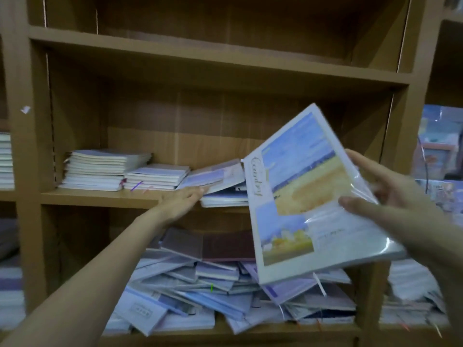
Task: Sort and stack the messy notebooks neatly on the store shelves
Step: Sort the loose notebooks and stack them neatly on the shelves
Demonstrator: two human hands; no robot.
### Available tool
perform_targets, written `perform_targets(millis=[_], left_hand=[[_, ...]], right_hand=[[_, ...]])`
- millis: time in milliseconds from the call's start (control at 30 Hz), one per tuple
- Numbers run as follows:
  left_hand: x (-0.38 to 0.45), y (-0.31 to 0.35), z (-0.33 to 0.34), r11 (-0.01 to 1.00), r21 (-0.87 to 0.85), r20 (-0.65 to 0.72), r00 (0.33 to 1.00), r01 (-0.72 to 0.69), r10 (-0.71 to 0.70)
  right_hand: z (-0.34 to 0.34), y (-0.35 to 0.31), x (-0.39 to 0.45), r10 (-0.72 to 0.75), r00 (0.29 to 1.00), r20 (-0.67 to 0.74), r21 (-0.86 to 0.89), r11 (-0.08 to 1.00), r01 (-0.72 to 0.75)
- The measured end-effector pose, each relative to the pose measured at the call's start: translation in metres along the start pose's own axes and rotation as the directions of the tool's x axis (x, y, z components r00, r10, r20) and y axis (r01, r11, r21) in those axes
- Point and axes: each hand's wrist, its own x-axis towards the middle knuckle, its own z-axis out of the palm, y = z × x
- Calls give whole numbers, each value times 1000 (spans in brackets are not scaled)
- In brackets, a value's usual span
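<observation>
My right hand (390,196) grips a large plastic-wrapped notebook (308,196) with a sky-and-field cover, holding it tilted in front of the wooden shelf unit (100,199). My left hand (183,200) reaches onto the middle shelf, fingers straight against a small tilted pile of notebooks (220,181). Left of it on the same shelf stand two neat stacks: a taller stack (100,169) and a shorter stack (156,177). On the shelf below lies a messy heap of notebooks (213,286), partly hidden by the held one.
The two upper shelves (200,63) hold nothing visible. More notebook stacks fill the neighbouring bays at far left (6,161) and lower right (411,296). Colourful packaged goods (441,141) sit in the right-hand bay.
</observation>
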Motion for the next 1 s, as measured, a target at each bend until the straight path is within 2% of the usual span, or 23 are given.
perform_targets(millis=[67, 133, 200, 233, 300, 367, 400, 433, 533, 567, 633, 700, 767, 833, 867, 900, 967, 1000], left_hand=[[7, -4, 0, 999, -38, -35, 999, -1, 0], [7, 0, -2, 982, -183, -113, 992, 35, -56], [8, 8, -10, 941, -338, -191, 977, 27, -96], [10, 9, -15, 936, -353, -238, 968, -3, -86], [12, 6, -22, 962, -270, -239, 970, -33, -34], [14, -5, -22, 998, -64, -117, 993, 11, -19], [12, -8, -20, 999, 21, -60, 998, 31, -30], [11, -13, -16, 994, 102, -47, 998, 34, -29], [11, -30, -11, 978, 206, -187, 982, -2, 42], [12, -34, -12, 978, 209, -225, 973, 4, 44], [17, -41, -16, 984, 176, -290, 957, 25, 28], [26, -44, -16, 982, 172, -345, 939, 74, -10], [34, -45, -11, 979, 173, -380, 924, 108, -35], [30, -48, -3, 975, 214, -441, 896, 60, 41], [22, -55, 3, 960, 280, -502, 854, 11, 137], [10, -64, 10, 936, 351, -562, 792, -32, 238], [-20, -88, 31, 905, 419, -655, 665, -75, 359], [-35, -101, 45, 902, 427, -660, 657, -70, 363]], right_hand=[[6, 4, 25, 2, 999, -51, 54, 999, 1], [22, 10, 65, -48, 994, -97, 74, 996, 55], [47, 16, 113, 2, 994, -107, 82, 997, 6], [60, 21, 139, 49, 995, -88, 95, 995, -40], [82, 34, 177, 156, 988, -21, 69, 986, -154], [100, 51, 197, 265, 963, 44, -211, 945, -250], [109, 56, 201, 273, 960, 64, -358, 904, -233], [115, 60, 198, 228, 965, 128, -442, 884, -150], [129, 74, 185, 153, 916, 372, -435, 900, 26], [134, 81, 183, 131, 917, 377, -473, 878, 69], [145, 95, 187, 87, 950, 299, -595, 796, 115], [155, 101, 194, 67, 966, 249, -678, 725, 124], [160, 105, 203, 66, 973, 223, -704, 701, 114], [161, 113, 202, -32, 987, 159, -726, 673, 139], [161, 117, 193, -170, 981, 94, -727, 662, 184], [161, 122, 178, -345, 939, 5, -703, 666, 249], [164, 134, 141, -599, 785, -159, -593, 694, 409], [168, 146, 121, -649, 738, -185, -554, 689, 467]])
